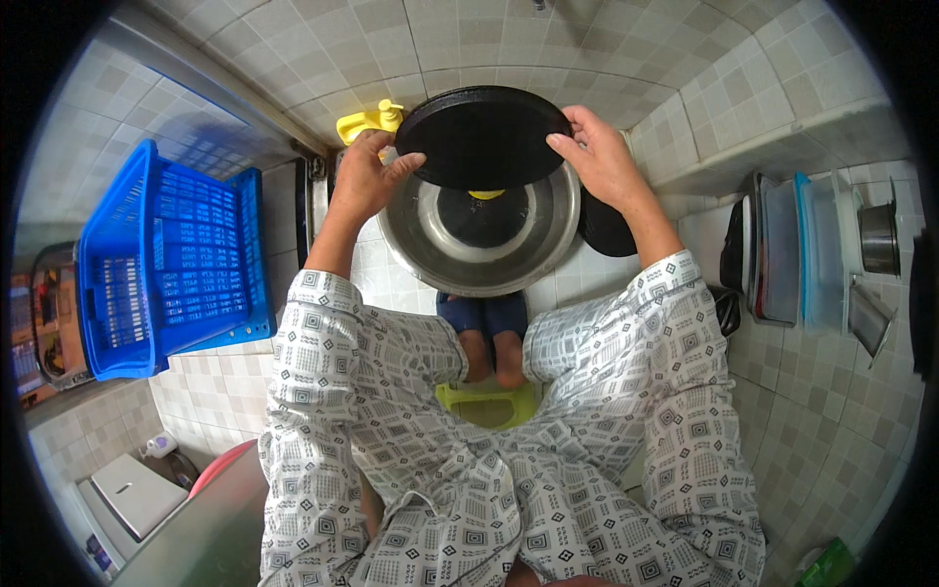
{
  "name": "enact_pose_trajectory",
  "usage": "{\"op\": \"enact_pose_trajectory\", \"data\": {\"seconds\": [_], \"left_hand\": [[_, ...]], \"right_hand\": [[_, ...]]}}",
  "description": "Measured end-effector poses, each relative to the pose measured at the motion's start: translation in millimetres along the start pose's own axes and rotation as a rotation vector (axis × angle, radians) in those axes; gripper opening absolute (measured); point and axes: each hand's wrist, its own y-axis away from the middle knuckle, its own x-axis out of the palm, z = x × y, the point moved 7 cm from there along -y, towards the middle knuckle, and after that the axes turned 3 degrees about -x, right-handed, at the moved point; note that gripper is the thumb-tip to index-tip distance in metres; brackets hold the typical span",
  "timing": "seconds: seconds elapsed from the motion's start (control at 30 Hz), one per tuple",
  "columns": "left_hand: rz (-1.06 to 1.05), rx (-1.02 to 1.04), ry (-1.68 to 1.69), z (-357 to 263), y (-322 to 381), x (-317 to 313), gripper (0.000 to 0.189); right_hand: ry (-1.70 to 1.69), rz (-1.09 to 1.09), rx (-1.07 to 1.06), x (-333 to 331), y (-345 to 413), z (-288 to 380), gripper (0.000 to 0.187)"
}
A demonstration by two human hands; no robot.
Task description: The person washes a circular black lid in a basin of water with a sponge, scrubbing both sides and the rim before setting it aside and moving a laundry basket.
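My left hand [372, 172] grips the left edge of a round black tray [484, 136], thumb on the near face. At the opposite edge my right hand [600, 158] holds it the same way. The tray is tilted over a stainless steel basin [411, 253] on the tiled floor and covers its far part. Inside the basin lies a dark round thing [484, 220], perhaps another tray. A small yellow item [486, 194] shows just below the held tray's lower edge, mostly hidden. Another black round piece [610, 229] sits by the basin's right side, partly behind my right forearm.
A yellow pump bottle [367, 123] stands by the wall beyond my left hand. Blue plastic crates [198, 249] are at the left. Several plastic containers [821, 249] and a metal pot [878, 238] stand at the right. A yellow-green stool [488, 396] is beneath me.
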Motion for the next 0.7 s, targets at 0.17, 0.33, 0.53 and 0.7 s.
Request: {"op": "enact_pose_trajectory", "data": {"seconds": [0.17,0.33,0.53,0.7], "left_hand": [[0.04,0.043,-0.146,3,0,5,0.059],[0.033,0.057,-0.048,0,0,2,0.064],[0.028,0.047,-0.155,2,3,5,0.05],[0.08,0.006,-0.134,4,0,9,0.051]], "right_hand": [[0.043,0.109,0.058,5,2,3,0.038],[0.094,0.012,-0.007,-1,3,10,0.038],[0.105,0.021,0.02,1,5,10,0.031],[0.095,0.037,-0.05,0,2,12,0.032]]}}
